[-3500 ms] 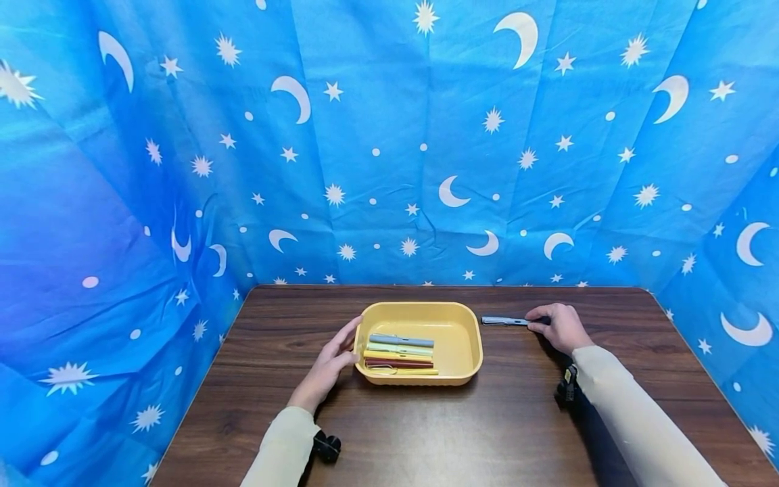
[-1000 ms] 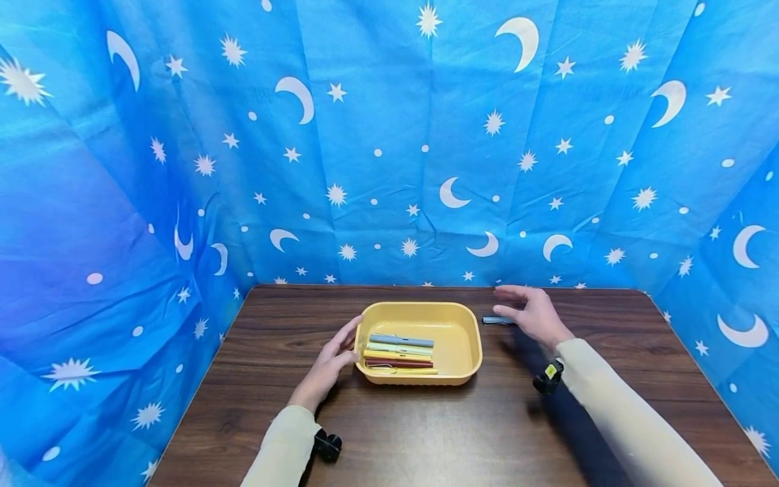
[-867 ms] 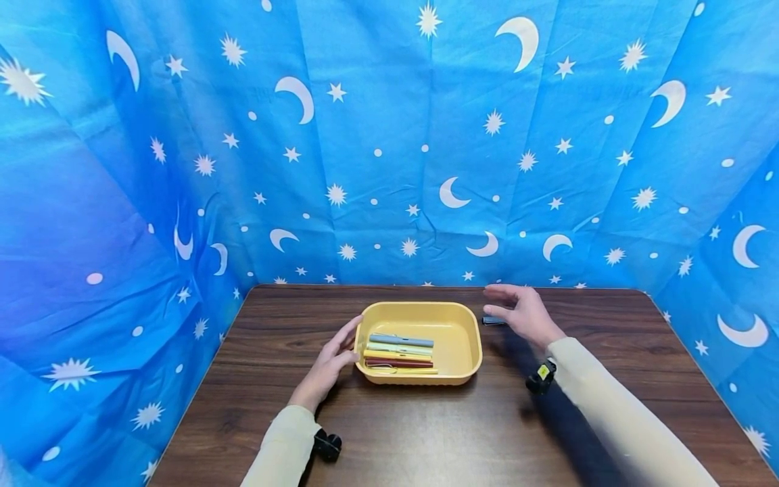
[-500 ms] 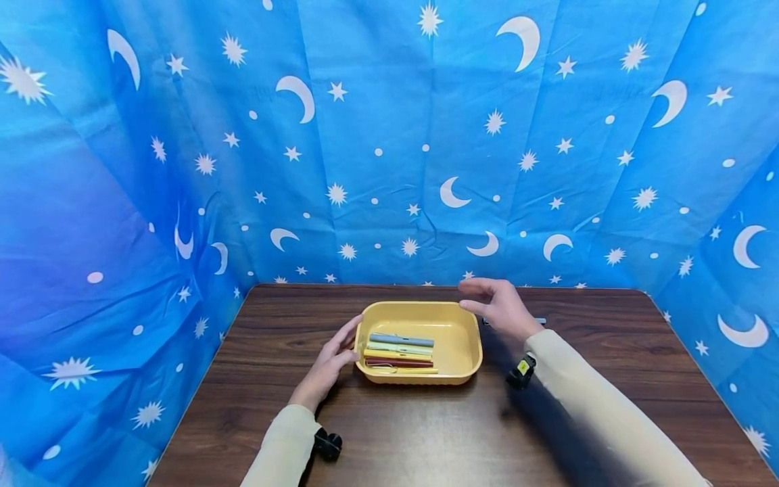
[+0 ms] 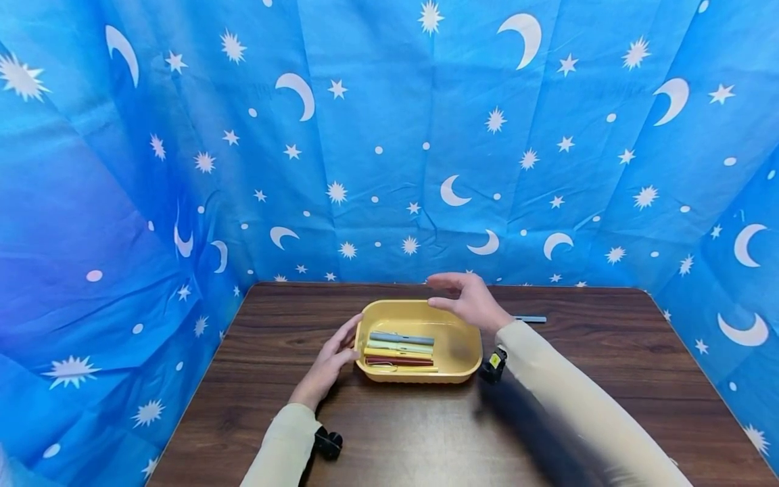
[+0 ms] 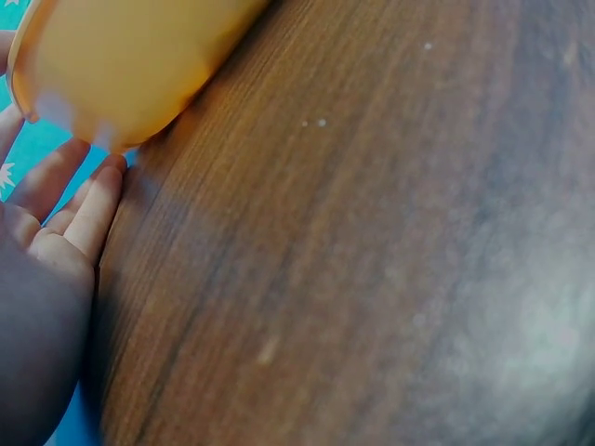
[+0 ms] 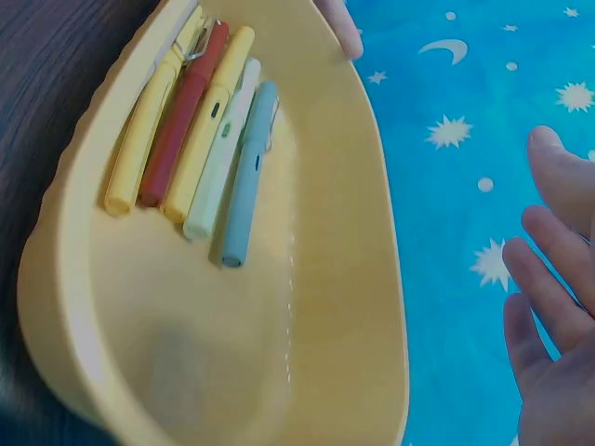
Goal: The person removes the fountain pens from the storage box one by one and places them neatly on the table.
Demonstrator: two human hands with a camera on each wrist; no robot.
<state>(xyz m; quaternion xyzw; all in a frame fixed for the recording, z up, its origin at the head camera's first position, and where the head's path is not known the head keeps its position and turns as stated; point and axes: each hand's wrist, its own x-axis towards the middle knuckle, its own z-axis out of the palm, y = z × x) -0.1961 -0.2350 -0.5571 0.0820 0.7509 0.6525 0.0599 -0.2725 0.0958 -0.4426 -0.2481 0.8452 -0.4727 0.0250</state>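
The yellow tray (image 5: 420, 379) holds several capped pens lying side by side in its left half. They are a blue-grey pen (image 7: 249, 177), a pale green pen (image 7: 221, 153), a dark red pen (image 7: 181, 116) and two yellow ones. My left hand (image 5: 325, 368) rests against the tray's left end, its fingers along the outer wall. Over the tray's back right rim hovers my right hand (image 5: 468, 301), fingers spread and nothing in them. Another blue-grey pen (image 5: 532, 318) lies on the table right of the tray, partly hidden behind my right wrist.
The dark wood-grain table (image 5: 395, 433) carries the tray near its back edge. A blue cloth (image 5: 389, 135) with white moons and stars hangs behind it and along both sides.
Earlier my right hand pinched the blue-grey pen on the table; it let go and moved left over the tray's back right rim. My left hand and the tray stayed in place.
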